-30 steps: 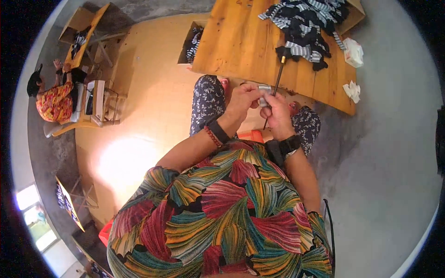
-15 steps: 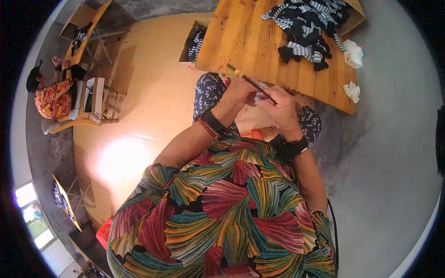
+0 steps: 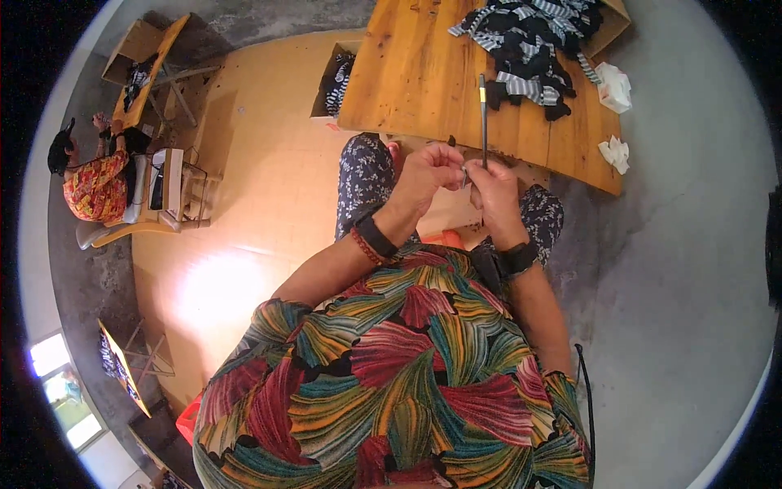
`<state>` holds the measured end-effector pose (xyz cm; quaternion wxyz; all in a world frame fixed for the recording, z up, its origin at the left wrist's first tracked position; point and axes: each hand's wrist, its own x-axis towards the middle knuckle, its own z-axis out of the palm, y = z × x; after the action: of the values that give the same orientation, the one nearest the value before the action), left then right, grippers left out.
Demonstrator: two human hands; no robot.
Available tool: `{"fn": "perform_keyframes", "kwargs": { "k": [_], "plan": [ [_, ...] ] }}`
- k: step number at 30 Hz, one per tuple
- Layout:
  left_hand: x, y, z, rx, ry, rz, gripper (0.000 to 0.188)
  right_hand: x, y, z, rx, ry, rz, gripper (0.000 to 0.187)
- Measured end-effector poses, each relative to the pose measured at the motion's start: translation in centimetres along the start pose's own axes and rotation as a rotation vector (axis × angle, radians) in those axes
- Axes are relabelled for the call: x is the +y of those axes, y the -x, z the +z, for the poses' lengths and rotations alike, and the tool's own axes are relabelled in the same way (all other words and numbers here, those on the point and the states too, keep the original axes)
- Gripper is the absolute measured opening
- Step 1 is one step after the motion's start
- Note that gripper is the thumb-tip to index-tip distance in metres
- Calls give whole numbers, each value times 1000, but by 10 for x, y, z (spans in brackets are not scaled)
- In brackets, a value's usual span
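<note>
Left hand: fingers bent in toward the thumb, so pretty narrow. That's the left hand (image 3: 430, 175), with its thumb tip right up by a small greyish piece. Can't tell if it's really gripping it, tbh.
Right hand: closed around a dark rod, thumb side up. The right hand (image 3: 495, 196) sits just beside the left one, fingertips nearly meeting.
Dark rod: the dark rod (image 3: 484, 126) pokes up out of the right hand, close to upright in this view, with a yellowish band near its top. Its upper end shows against the tabletop (image 3: 423, 81).
Small piece: the small greyish piece (image 3: 466, 176) is between the two hands, in front of the tabletop's near edge. Too tiny to say what it is.
Wrists: dark band (image 3: 376, 236) plus red beads (image 3: 363, 246) on the left, black strap (image 3: 519, 258) on the right.
Fabric pile: black and grey-striped fabric pile (image 3: 529, 61) heaped on the far right part of the tabletop, up against a cardboard box (image 3: 617, 31).
White stuff: white packet (image 3: 613, 88) and a crumpled tissue (image 3: 614, 154), both along the right edge.
Floor box: open box (image 3: 320, 99) with more striped stuff, just left of the tabletop.
Off to the left: a person in a bright patterned shirt (image 3: 96, 189), sitting at another table (image 3: 167, 49).
</note>
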<state>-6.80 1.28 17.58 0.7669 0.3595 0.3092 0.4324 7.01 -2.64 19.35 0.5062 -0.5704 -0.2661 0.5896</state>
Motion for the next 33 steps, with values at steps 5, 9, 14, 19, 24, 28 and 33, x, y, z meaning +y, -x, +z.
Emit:
{"fn": "perform_keyframes", "kwargs": {
  "k": [5, 9, 14, 19, 24, 28, 33],
  "plan": [
    [5, -1, -3, 73, -81, -85, 13, -5, 10, 2, -131, -83, -47, 11],
    [7, -2, -3, 69, -83, -137, 10, -3, 6, 0, -152, -45, -63, 12],
    [6, -4, -7, 68, -151, -145, 9, -3, 7, 3, -115, -51, -56, 11],
    [9, -4, -10, -10, -90, -189, 8, -4, 6, 0, -164, -138, -1, 11],
    [5, -3, -13, -81, -127, -178, 7, 2, 6, 0, -162, -144, 25, 10],
    [11, 1, -2, -12, -178, -122, 9, 0, 6, -2, -177, -282, 101, 10],
    [10, 4, -2, -52, -244, -136, 14, 4, 4, -3, -170, -330, 85, 9]
  ]
}}
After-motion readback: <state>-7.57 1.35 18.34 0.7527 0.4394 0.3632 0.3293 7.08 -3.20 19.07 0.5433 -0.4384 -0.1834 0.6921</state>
